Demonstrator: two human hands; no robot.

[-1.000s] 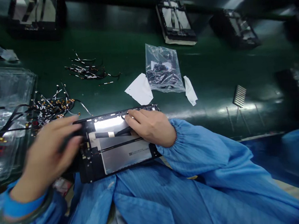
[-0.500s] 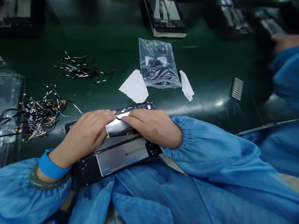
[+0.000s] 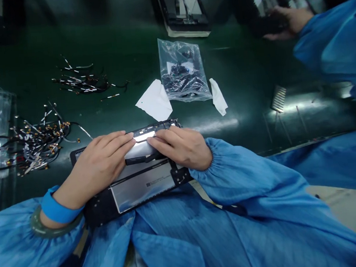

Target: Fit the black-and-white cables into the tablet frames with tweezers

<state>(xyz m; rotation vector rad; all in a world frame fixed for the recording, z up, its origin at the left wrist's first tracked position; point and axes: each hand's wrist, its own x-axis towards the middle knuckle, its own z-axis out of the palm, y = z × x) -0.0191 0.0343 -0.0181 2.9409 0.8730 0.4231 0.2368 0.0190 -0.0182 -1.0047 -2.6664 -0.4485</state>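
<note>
A black device frame (image 3: 145, 185) with silver panels lies against the blue smock, at the near edge of the bench. My left hand (image 3: 104, 162) rests on its upper left part, fingers pressed together along the far side. Across from it, my right hand (image 3: 182, 146) has its fingers closed on the same device's upper right part, thumb close to a bright strip (image 3: 143, 137). A narrow black band runs over the silver area between the two hands. Whatever lies beneath the fingers is hidden.
Cables lie in two piles, one nearer (image 3: 40, 144) and one farther (image 3: 84, 82). Behind the device are a clear bag (image 3: 184, 73), white papers (image 3: 156, 101) and another device (image 3: 184, 15). At the right, another person's hand (image 3: 294, 21) holds something dark.
The view has shifted slightly, moving the bench items left. Both hands stay on the device; more black band shows between them. The other person's hand has moved left and away.
</note>
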